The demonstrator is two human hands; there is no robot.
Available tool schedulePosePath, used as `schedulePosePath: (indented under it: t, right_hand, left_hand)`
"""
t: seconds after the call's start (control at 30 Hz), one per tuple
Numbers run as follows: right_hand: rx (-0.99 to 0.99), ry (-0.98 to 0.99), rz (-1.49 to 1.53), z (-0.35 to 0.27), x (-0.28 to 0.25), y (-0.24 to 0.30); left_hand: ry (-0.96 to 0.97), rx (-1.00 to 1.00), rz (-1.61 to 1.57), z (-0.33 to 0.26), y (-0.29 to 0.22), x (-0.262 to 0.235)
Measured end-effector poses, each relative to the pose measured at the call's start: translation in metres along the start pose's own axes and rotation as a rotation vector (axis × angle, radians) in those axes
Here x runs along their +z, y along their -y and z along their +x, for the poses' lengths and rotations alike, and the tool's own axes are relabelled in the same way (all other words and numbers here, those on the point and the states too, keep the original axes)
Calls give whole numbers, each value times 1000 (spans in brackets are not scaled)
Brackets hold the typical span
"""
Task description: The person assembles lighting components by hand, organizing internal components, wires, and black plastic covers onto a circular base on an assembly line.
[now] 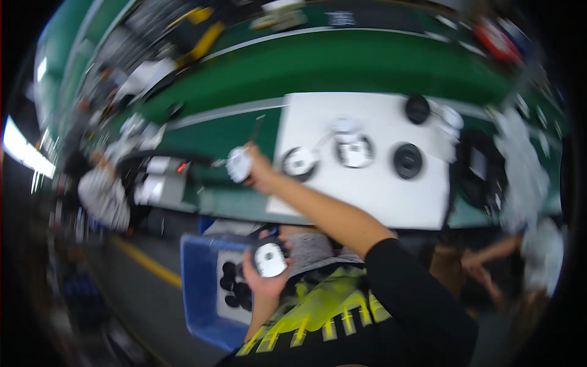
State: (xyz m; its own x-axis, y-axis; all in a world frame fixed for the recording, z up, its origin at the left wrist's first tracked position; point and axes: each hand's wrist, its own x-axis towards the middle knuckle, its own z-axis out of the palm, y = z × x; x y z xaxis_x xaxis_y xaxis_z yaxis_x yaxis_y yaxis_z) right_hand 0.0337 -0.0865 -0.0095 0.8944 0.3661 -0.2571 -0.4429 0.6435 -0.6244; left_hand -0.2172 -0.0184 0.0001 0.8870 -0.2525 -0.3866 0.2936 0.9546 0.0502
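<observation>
My left hand point(268, 283) is over a blue bin, its fingers curled round a black round part point(271, 257) with a white face. Reaching across the bench, my right hand point(261, 171) grips a white disc point(238, 164), which is blurred by motion. Close to that hand, a black disc with a white ring-shaped top point(299, 163) lies on the left edge of a white sheet point(379, 199). Farther right on the sheet is another black-and-white disc point(354, 151), with a pale round piece point(345, 125) behind it.
Two plain black discs point(408, 160) are on the sheet's right side. The blue bin point(199, 293) contains several black parts. A large black coil point(480, 168) and clear plastic bags point(520, 162) stand at the right. Co-workers sit at left point(104, 194) and right point(541, 251).
</observation>
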Motion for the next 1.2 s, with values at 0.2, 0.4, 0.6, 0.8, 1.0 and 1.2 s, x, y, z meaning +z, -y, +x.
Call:
schedulePosePath:
  t: [0.2, 0.4, 0.6, 0.8, 1.0, 1.2]
  right_hand:
    - [106, 114, 54, 17, -22, -12]
    - [57, 134, 248, -3, -27, -12]
    - [-34, 362, 473, -101, -19, 21]
    - [-226, 428, 344, -145, -42, 42]
    - [-178, -31, 188, -106, -28, 43]
    - [59, 32, 68, -9, -20, 6]
  left_hand:
    - [49, 12, 41, -18, -5, -13]
    - [106, 75, 18, -6, -31, -14]
    - [137, 190, 56, 81, -74, 20]
    - [207, 102, -15, 175, -91, 80]
    - [134, 197, 64, 159, -94, 61]
    - [135, 364, 70, 101, -98, 32]
